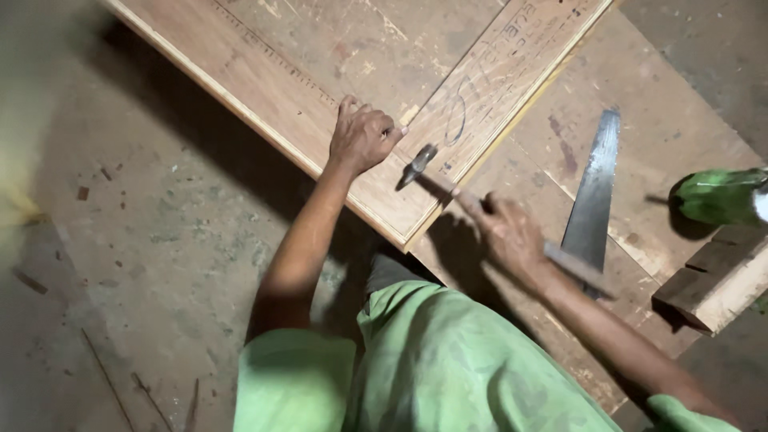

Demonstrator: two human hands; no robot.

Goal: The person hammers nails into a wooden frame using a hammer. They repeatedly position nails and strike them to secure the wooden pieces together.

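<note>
The left hand [362, 136] pressed down on the plywood board [320, 88], fingers curled together, thumb pinched against something too small to make out. The right hand [506, 230] was clamped around the handle of a hammer [419, 163], its metal head hovering just above the board's near edge, right beside the left thumb. A hand saw [594, 192] lay flat on a lower board [664, 136] to the right. Farther right, a green bottle [720, 196] lay beside a wooden block [720, 276].
</note>
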